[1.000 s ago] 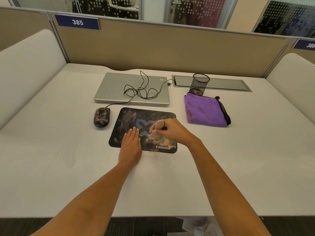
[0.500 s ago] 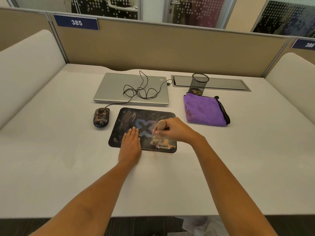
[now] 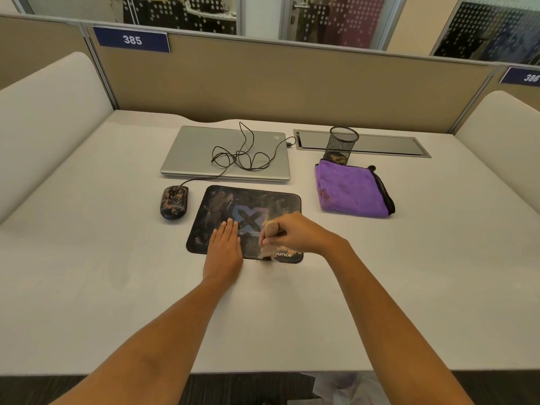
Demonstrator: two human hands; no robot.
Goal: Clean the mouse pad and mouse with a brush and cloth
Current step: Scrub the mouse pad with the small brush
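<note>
White desk top [image 3: 87, 258] fills most of what we see from the head camera, with tan walls around it and a blue sign that says 385.

We look down at our two bare arms. Our left hand [image 3: 223, 247] lies flat with its fingers straight and close together. It presses down on the near left part of the black, dirty, flat rectangle mouse pad [image 3: 251, 206] to keep it from sliding. Our right hand [image 3: 298, 233] is curled tight around the small tan brush with a wooden handle [image 3: 268, 241]. The handle tip sticks up out of our fist and the bristles point down. The bristles touch the near edge of the pad, just right of our left hand. They look blurry, so we cannot tell their shape well.

The pad lies right under both hands. Its long side runs left to right across the desk. Brown dust still shows on the far left part, so we think our right hand needs to go there next, up and to the left.

The black oval mouse with brown smears [image 3: 174, 201] sits just left of the pad. Its long side points away from us, and its thin black cord [image 3: 242, 156] runs up over the shut silver laptop [image 3: 187, 153]. Our left hand is nearer to it.

The folded purple fluffy cloth [image 3: 350, 188] waits to the right of the pad, nearer our right hand. A black mesh cup [image 3: 343, 144] stands just behind it.
</note>
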